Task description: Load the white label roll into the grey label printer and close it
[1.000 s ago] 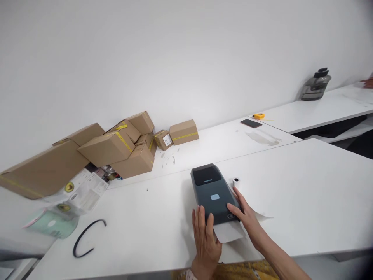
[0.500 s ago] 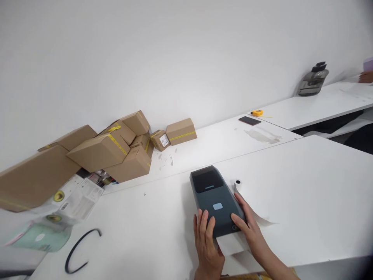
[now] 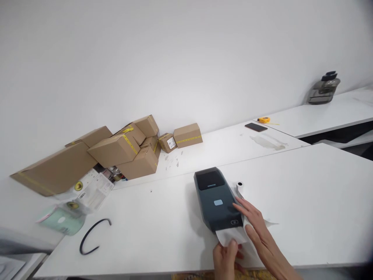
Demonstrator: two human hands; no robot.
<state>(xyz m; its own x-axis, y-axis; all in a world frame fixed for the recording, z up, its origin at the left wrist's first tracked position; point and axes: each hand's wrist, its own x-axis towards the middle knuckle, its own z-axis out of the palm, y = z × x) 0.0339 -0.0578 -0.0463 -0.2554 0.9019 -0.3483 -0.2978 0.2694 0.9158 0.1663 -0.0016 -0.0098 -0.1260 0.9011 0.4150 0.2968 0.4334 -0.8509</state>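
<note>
A dark grey label printer [image 3: 217, 198] sits on the white table [image 3: 305, 202], with a white label [image 3: 231, 236] sticking out of its front slot. My left hand [image 3: 225, 258] pinches the near edge of that label. My right hand [image 3: 256, 227] lies open with fingers stretched, its fingertips touching the printer's right side near the front. A small white paper roll [image 3: 239, 184] stands just behind the right hand, with a paper strip running from it along the table.
Several brown cardboard boxes [image 3: 116, 149] are piled against the wall at the back left, with printed packets and a green tape roll [image 3: 62, 221] nearby. A black curved band [image 3: 94, 235] lies on the table. A phone [image 3: 255, 127], yellow tape measure [image 3: 264, 119] and tape dispenser [image 3: 323, 87] sit far right.
My left hand slid off the printer's top and now pinches the label coming out of the front. The right hand stays at the printer's right side. The view shifted slightly.
</note>
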